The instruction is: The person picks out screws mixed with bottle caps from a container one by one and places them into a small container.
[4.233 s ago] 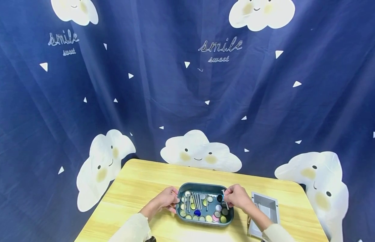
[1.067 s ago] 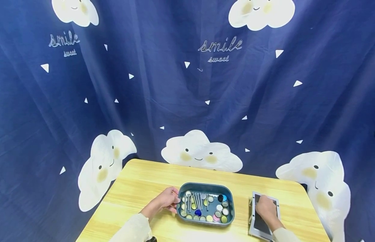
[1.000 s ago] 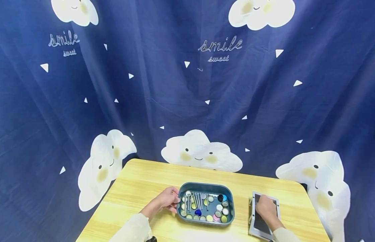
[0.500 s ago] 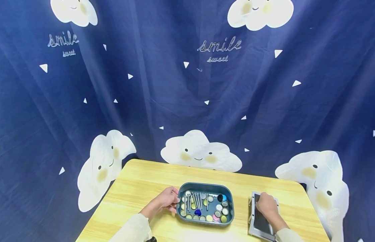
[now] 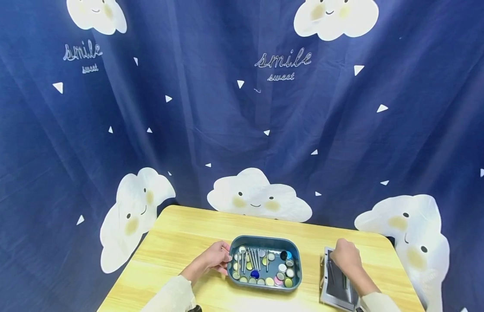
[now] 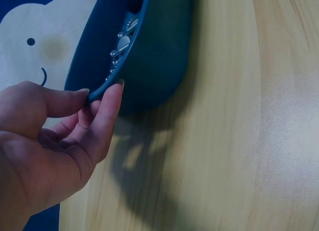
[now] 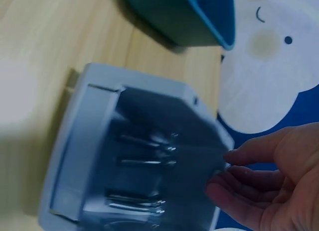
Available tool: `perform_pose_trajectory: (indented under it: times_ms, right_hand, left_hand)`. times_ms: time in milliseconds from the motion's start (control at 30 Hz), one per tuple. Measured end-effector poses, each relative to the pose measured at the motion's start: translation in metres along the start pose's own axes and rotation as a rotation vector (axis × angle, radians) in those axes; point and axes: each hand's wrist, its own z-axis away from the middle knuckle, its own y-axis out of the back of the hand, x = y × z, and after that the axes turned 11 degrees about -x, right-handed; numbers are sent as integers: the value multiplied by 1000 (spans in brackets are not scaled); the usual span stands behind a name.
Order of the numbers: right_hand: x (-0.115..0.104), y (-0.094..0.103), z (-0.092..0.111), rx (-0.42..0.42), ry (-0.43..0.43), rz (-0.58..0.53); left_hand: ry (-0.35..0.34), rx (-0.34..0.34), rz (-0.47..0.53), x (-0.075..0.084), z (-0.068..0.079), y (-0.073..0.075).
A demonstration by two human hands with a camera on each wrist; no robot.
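Note:
My left hand (image 5: pixel 217 256) pinches the left rim of a dark teal tray (image 5: pixel 265 287), thumb on top and fingers beneath, as the left wrist view shows. In the tray lie several long silver bolts (image 5: pixel 254 259) and round caps, among them a blue cap (image 5: pixel 255 274) and a pink cap (image 5: pixel 278 281). My right hand (image 5: pixel 347 255) is over the far end of a grey box (image 5: pixel 336 302). In the right wrist view its fingers are loosely bent beside the rim, with a gap at the thumb and nothing visible between. Several bolts (image 7: pixel 144 162) lie inside the box.
Both containers stand on a light wooden table (image 5: pixel 195 225), with bare wood between them. A dark blue curtain (image 5: pixel 226 143) printed with white clouds hangs behind the table.
About four seconds ago my right hand pinched a bolt over the tray's right side; it then went into the grey box. Since then it has risen toward the box's far end. The left hand stays put.

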Motion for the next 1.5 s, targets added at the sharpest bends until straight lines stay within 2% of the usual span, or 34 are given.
perform_pose_trajectory:
  times_ms: [133, 500, 900, 1000, 1233, 1500]
  right_hand:
    - [-11, 3, -3, 31, 32, 10]
    - [-54, -3, -11, 3, 102, -52]
    - [-96, -30, -17, -30, 201, -58]
    - [-106, -39, -20, -56, 216, -93]
    - [-118, -65, -25, -143, 198, -256]
    - [-120, -88, -30, -210, 143, -317]
  left_hand:
    - [3, 1, -1, 0, 0, 1]
    - [1, -8, 8, 1, 0, 1]
    - [10, -16, 28, 1, -1, 2]
    - [9, -18, 31, 1, -1, 2]
    - [2, -13, 28, -1, -2, 4]
    - [8, -20, 34, 0, -1, 4]
